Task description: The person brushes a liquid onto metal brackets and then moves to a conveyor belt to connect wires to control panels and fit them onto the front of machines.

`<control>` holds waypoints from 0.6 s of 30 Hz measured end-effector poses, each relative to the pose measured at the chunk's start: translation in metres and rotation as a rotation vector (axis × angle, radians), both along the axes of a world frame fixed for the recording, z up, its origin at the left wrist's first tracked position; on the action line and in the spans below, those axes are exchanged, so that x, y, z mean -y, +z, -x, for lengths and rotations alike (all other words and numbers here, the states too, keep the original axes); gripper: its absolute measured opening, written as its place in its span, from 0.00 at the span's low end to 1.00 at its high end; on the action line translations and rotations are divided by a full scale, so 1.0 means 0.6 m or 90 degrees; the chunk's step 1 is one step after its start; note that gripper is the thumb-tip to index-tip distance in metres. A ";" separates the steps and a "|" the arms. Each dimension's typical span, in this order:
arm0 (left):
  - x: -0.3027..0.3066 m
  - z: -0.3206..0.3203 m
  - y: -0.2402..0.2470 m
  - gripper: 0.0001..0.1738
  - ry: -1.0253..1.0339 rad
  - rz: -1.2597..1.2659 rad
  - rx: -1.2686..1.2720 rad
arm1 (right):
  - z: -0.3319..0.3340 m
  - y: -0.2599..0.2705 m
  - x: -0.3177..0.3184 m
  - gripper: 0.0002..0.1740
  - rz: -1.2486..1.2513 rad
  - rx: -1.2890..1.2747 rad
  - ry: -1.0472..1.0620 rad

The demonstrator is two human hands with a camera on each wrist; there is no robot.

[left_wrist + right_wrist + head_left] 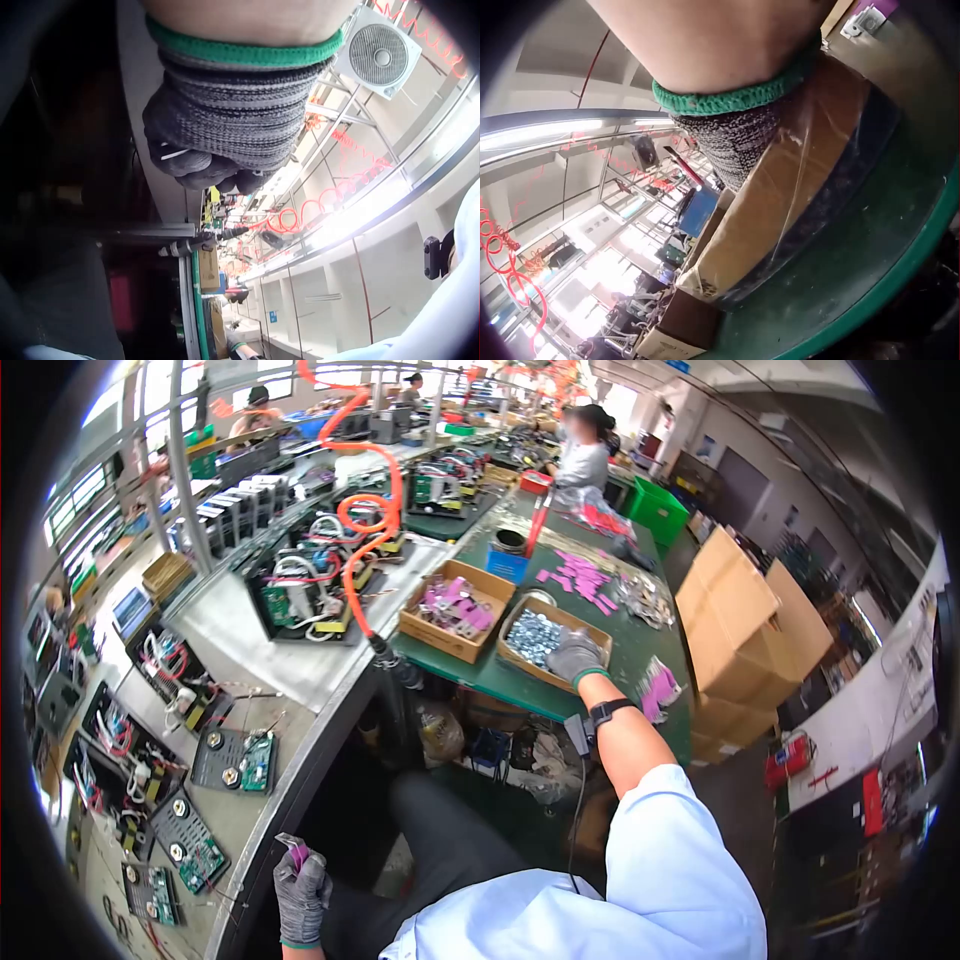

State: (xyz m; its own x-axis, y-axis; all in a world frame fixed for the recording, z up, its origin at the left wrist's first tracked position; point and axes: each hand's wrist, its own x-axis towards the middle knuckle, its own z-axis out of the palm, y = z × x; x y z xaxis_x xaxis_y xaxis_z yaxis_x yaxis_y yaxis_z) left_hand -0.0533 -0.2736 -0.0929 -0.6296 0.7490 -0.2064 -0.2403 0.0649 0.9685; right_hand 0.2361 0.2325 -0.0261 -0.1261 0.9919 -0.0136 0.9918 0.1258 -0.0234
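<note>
My left hand [302, 890], in a grey knit glove with a green cuff, is low by the bench edge. Its fingers curl around a small purple-faced piece [299, 854]; in the left wrist view, the back of the glove [232, 120] hides that piece. Over on the green table, my gloved right hand [577, 656] reaches into a shallow cardboard box [540, 672] of small shiny metal fasteners [533, 633]. Its fingertips are down at the pile, and I cannot tell if they pinch any. From the right wrist, the box wall [780, 195] covers the fingers.
Left of the fasteners stands a cardboard box [440, 643] of purple-and-metal pieces. Loose purple pieces [582, 575] lie farther back, near a blue container [507, 565]. An orange coiled hose [397, 490] hangs over the bench. Large cartons [730, 630] stand at right; another person [583, 460] sits beyond.
</note>
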 end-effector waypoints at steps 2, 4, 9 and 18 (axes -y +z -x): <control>-0.022 -0.009 0.013 0.15 -0.049 -0.014 0.007 | -0.009 -0.013 -0.019 0.35 0.005 0.021 0.023; -0.039 -0.024 0.028 0.15 -0.058 -0.013 -0.009 | -0.018 -0.027 -0.050 0.28 0.000 0.063 0.078; -0.036 -0.058 0.061 0.14 -0.032 -0.008 -0.030 | -0.028 -0.046 -0.103 0.22 -0.049 0.060 0.164; 0.010 -0.062 0.111 0.15 0.069 0.008 -0.062 | -0.152 -0.105 -0.193 0.11 0.387 -1.195 0.248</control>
